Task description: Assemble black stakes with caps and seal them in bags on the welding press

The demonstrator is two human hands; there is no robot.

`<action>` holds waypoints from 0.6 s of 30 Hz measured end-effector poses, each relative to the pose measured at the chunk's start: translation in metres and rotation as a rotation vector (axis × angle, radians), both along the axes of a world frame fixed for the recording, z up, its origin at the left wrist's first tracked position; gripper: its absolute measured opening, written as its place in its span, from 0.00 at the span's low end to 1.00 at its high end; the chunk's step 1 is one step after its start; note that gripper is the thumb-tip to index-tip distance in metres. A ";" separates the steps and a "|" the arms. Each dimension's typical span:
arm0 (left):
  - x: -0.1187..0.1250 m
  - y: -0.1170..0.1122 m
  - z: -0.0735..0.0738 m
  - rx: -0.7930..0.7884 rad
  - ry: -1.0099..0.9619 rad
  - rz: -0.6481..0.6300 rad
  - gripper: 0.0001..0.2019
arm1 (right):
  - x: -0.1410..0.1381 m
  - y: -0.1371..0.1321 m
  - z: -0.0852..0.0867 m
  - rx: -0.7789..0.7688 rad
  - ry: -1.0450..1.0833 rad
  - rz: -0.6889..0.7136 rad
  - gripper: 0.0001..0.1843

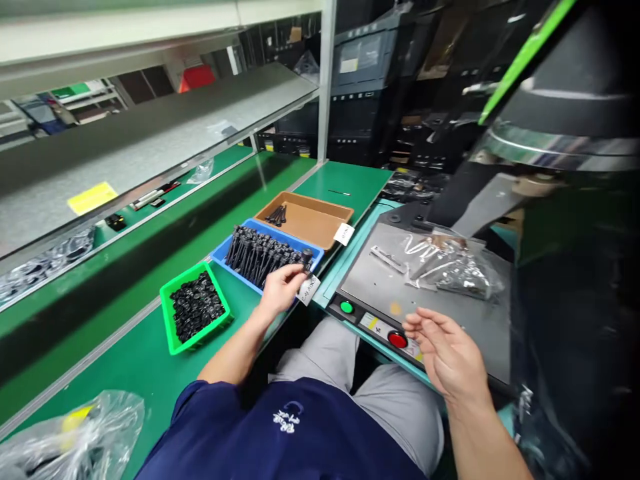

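Observation:
My left hand [283, 288] is at the front right edge of a blue tray [218, 257], thumb and fingers pinched on a small black part with a round head [307, 256]. Long black rod-like parts with thick ends [257, 257] lie heaped in that tray. A white paper label [309, 289] hangs just below the left fingertips. My right hand [450, 353] hovers over the front of a grey machine plate [370, 277], near a red button [397, 340]. Its fingers are curled and pressed together; whether anything is between them is hidden.
A green tray [229, 319] of small black round pieces stands left of the blue one. Behind is a brown tray [320, 223] with several black rods. Clear plastic bags [450, 267] lie on the plate, beside a green button [347, 307]. A shelf [165, 140] overhangs the green bench.

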State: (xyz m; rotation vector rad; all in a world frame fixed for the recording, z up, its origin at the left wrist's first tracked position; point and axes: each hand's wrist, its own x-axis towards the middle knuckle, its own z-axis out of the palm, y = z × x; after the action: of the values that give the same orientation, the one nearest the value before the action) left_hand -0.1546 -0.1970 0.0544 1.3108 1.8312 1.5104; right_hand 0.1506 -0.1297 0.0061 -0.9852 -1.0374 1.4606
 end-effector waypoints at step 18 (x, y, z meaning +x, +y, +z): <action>-0.219 0.005 -0.012 -0.635 0.490 0.506 0.12 | -0.001 -0.004 -0.006 -0.240 -0.026 -0.055 0.32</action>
State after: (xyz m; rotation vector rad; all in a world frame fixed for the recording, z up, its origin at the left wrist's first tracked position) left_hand -0.3740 -0.1920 0.0424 0.9846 2.8045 0.6809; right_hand 0.1496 -0.1337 0.0000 -1.1965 -0.8594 1.5545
